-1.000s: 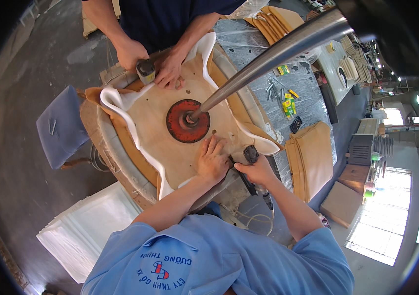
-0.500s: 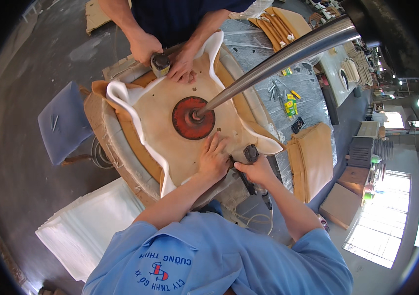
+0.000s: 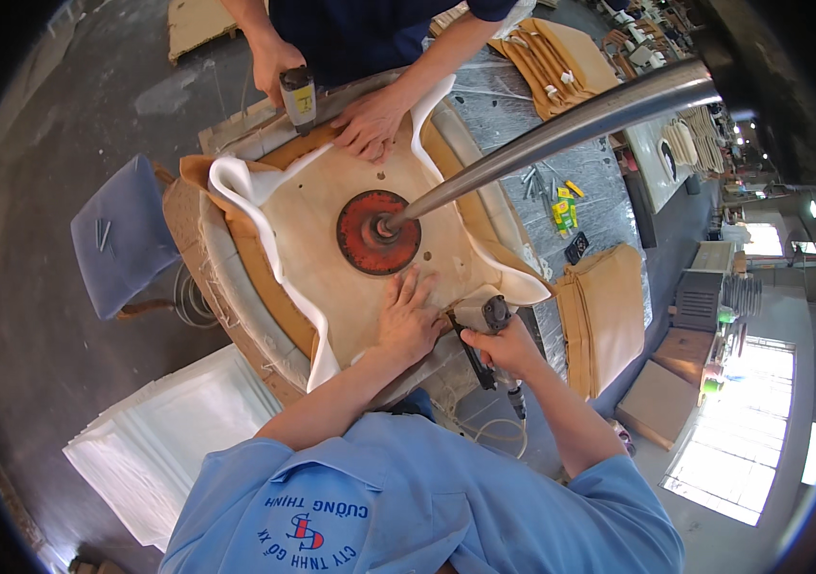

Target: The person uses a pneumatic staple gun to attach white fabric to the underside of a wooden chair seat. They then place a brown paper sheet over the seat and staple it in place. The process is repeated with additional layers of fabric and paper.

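An upturned seat panel (image 3: 331, 215) of pale wood lies in front of me, with white foam (image 3: 245, 206) and tan fabric folded up around its edges. A red round plate (image 3: 377, 232) sits at its middle, pressed by a slanted metal pole (image 3: 561, 129). My left hand (image 3: 408, 320) lies flat on the near edge of the panel, fingers spread. My right hand (image 3: 504, 346) grips a black and grey staple gun (image 3: 486, 320) at that same edge. Across from me, another person's hand (image 3: 368, 120) presses the far edge while their other hand holds a yellow-marked staple gun (image 3: 298, 96).
A blue padded stool (image 3: 126, 239) with a few staple strips stands to the left. A stack of white foam sheets (image 3: 154, 440) lies lower left. Tan seat covers (image 3: 609, 316) lie on the right of the grey bench, with small tools (image 3: 561, 206) near them. An air hose (image 3: 499, 430) hangs below my gun.
The seat panel has shifted slightly in view. The other person's gun hand moved along the far edge toward the middle. My hands stay at the near edge.
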Demonstrator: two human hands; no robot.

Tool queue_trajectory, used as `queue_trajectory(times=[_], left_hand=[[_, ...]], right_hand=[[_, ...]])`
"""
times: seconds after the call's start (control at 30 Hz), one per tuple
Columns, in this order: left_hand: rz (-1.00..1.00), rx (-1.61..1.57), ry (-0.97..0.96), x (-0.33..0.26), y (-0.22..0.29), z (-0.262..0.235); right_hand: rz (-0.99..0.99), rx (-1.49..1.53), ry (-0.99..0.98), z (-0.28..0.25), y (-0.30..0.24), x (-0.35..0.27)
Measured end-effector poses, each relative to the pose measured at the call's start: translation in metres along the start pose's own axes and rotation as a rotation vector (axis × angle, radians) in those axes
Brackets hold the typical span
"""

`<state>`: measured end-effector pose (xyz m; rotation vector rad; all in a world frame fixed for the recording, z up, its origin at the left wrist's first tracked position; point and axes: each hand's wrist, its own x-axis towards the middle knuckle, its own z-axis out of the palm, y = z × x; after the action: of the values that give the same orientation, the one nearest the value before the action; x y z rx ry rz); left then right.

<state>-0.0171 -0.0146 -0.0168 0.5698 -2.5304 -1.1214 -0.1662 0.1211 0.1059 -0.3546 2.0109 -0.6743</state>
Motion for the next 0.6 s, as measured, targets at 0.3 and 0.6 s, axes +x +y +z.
queue_trajectory(times=[0.3,0.6], left_hand=[[-0.014,0.002,0.057,0.0,-0.001,0.01],[-0.049,0.072,-0.026,-0.012,0.003,-0.009]], right_hand=[[0.03,-0.057,0.061,0.018,-0.015,0.0],[0.012,-0.01,0.023,0.009,-0.018,0.004]])
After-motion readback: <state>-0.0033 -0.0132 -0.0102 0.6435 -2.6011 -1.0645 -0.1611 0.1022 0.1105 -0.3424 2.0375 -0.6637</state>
